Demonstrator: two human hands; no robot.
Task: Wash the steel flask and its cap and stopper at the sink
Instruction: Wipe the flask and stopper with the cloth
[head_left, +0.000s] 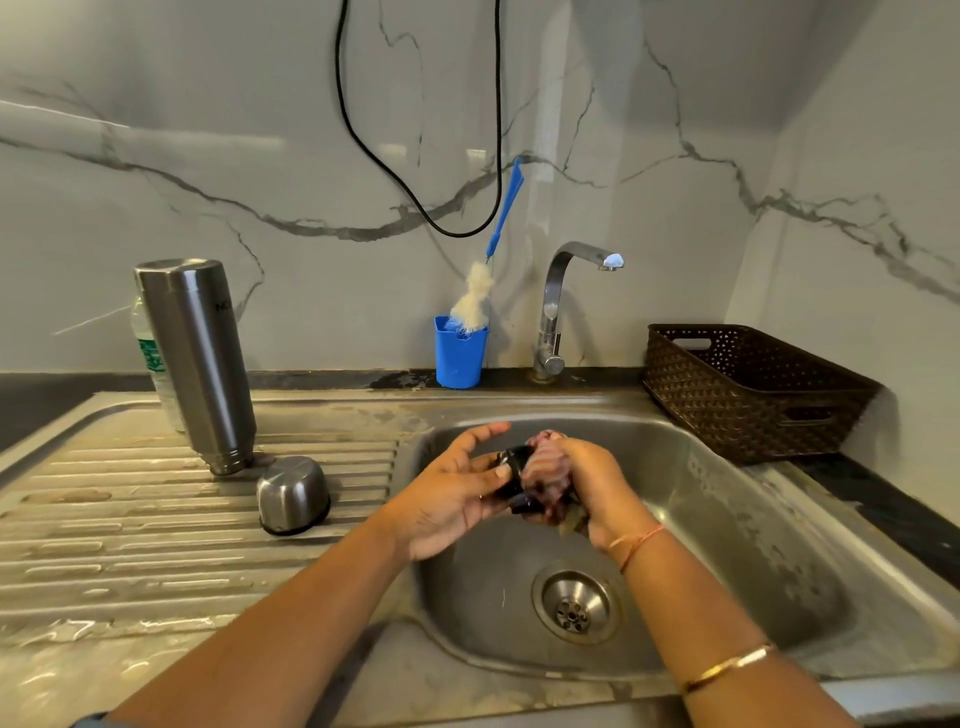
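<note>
Where the two hands meet above the sink (727, 519), the left hand's fingers (483, 431) are curled round a small black stopper (514, 467), with the thumb pressed against its near face. The left hand (452, 499) lies palm up and turned to the right. The right hand (592, 478) grips a bunched, pinkish striped scrubbing cloth (543, 467), fingers closed tight round it, and holds the cloth against the stopper. Part of the stopper is hidden by the cloth. Both hands are above the basin, clear of the drain (574, 605), which sits below and nearer the viewer. A thin thread (636, 543) circles the right wrist and a gold bangle (727, 665) sits further up that forearm.

To the left, on the ribbed draining board (130, 519), the steel flask (200, 358) stands upside down on its mouth, leaning slightly. Its steel cap (292, 493) rests rim down just beside it, nearer the basin. A clear plastic bottle (150, 353) stands behind the flask, mostly hidden.

Along the back edge, a blue cup (460, 353) holds a bottle brush (475, 296) with a blue handle. The tap (558, 291) rises to its right, spout turned to the right. A brown woven basket (753, 400) sits on the dark surface (893, 509) right of the sink. A black cable (395, 176) loops down the marble wall.
</note>
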